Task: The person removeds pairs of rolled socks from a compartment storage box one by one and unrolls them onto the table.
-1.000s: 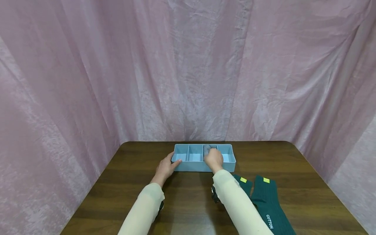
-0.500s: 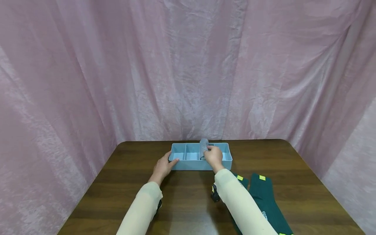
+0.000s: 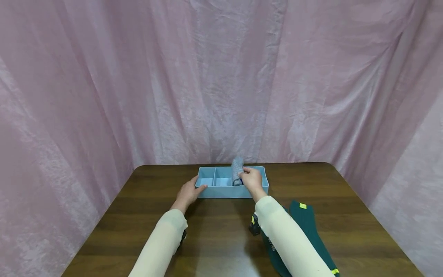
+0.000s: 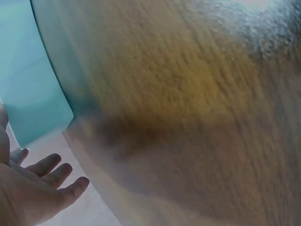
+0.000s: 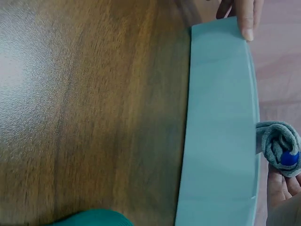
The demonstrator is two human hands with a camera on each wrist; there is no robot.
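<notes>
A light blue box (image 3: 223,192) with compartments stands near the table's far edge. My left hand (image 3: 188,193) holds its left end, thumb over the front corner of the rim. In the left wrist view the other fingers of my left hand (image 4: 44,181) are spread beside the box end (image 4: 37,94). My right hand (image 3: 252,180) pinches a rolled grey sock (image 3: 237,171), tilted up above the rim over the middle of the box. The right wrist view shows the coiled end of the sock (image 5: 280,141), with a blue patch; my right hand is partly hidden there.
Dark green socks (image 3: 304,219) with yellow labels lie on the wooden table (image 3: 145,215) at the right, partly under my right sleeve (image 3: 287,234). A pink curtain (image 3: 221,84) hangs behind the table's far edge.
My right hand has lifted the rolled sock up from inside a compartment to above the rim. My left hand stays at the box's left end. The head view has shifted slightly.
</notes>
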